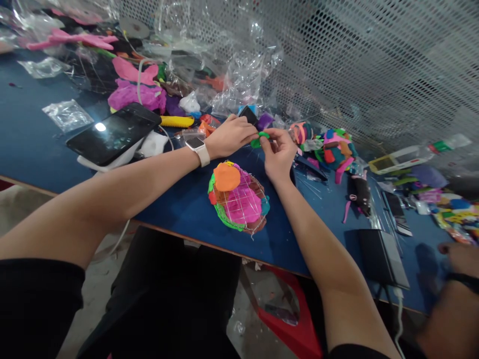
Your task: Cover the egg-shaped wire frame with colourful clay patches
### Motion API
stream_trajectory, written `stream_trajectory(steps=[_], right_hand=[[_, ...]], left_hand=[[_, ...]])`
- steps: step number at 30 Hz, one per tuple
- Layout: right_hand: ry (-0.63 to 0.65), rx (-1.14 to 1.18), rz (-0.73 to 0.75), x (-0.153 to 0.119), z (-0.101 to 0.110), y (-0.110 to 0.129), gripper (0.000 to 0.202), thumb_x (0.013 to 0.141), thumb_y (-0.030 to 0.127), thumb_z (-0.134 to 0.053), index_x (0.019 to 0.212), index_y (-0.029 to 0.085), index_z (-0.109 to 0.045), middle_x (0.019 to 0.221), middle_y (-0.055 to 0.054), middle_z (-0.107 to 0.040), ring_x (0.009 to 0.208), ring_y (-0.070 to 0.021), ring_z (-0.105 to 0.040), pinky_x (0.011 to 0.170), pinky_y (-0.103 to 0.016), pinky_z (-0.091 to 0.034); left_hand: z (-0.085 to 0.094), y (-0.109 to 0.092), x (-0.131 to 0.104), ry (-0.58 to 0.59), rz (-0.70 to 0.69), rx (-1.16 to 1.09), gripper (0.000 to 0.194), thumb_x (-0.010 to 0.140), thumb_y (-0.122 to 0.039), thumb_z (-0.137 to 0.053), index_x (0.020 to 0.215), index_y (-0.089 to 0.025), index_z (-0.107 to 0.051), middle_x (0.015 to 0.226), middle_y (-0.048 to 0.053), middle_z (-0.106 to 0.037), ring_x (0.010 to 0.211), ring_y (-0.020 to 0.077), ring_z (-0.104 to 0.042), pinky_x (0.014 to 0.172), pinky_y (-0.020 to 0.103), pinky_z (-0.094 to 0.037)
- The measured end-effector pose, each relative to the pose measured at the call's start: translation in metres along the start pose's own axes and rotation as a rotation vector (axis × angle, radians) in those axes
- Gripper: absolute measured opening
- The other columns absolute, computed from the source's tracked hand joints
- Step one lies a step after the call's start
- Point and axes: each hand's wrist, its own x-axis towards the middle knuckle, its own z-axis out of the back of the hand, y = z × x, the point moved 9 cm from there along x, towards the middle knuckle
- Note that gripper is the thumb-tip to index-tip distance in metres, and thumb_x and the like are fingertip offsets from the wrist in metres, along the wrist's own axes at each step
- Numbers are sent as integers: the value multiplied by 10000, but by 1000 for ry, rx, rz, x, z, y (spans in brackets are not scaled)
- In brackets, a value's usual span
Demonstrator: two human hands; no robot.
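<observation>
Between the fingertips of both my hands is a small piece of green modelling clay (261, 139). My left hand (235, 133), with a watch on its wrist, is closed on the clay's left side. On the other side, the thumb and fingers of my right hand (279, 149) pinch it. Below them on the blue table lies a wire mesh shape (243, 202), partly covered with clay patches in magenta, brown, green and teal. A round orange clay patch (226, 176) sits at its upper left.
A phone (114, 132) lies at the left beside a yellow-handled cutter (177, 121). Pink and purple clay (136, 92) and plastic wrappers crowd the back along a perforated metal panel (355, 65). A black box (381, 257) stands right, near another person's hand (462, 262).
</observation>
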Motion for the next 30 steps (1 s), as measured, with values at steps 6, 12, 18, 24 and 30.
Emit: stream_trajectory(steps=[6, 12, 18, 24, 30], right_hand=[[68, -27, 43, 2, -5, 15, 468, 1099, 766, -738, 1249, 351, -894, 1248, -54, -863, 1209, -306, -842, 1082, -548, -729], [55, -49, -45, 4, -3, 4, 651, 1069, 880, -683, 1398, 327, -784, 1253, -82, -846, 1203, -302, -837, 1103, -563, -718], [-40, 2, -105, 2, 2, -5, 665, 942, 923, -815, 1129, 285, -813, 1067, -33, -834, 994, -235, -839, 991, -448, -737], [-40, -4, -122, 0, 1, 1, 678, 926, 945, -809, 1134, 304, -886, 1080, -52, -871, 1015, -280, -855, 1021, -527, -741], [16, 12, -92, 1, -2, -2, 620, 972, 896, -800, 1225, 338, -895, 1165, -48, -887, 1057, -290, -867, 999, -537, -753]], left_hand=[[-1, 2, 0, -23, -20, -9, 401, 1250, -415, -490, 1109, -216, -808, 1005, 95, -805, 1149, 311, -737, 1191, 552, -493], [2, -3, 0, -16, -16, -14, 374, 1229, -407, -511, 1111, -213, -808, 1005, 92, -794, 1158, 300, -729, 1174, 536, -494], [4, -5, -1, 7, 19, -22, 358, 1209, -415, -530, 1121, -208, -808, 1010, 98, -798, 1174, 315, -731, 1186, 555, -490], [3, -3, 0, 7, 23, -53, 295, 1186, -397, -559, 1112, -240, -798, 973, 84, -795, 1191, 325, -730, 1240, 584, -469], [9, -6, 1, -14, 43, -42, 283, 1189, -360, -557, 1060, -235, -776, 967, 86, -788, 1193, 331, -734, 1219, 590, -482]])
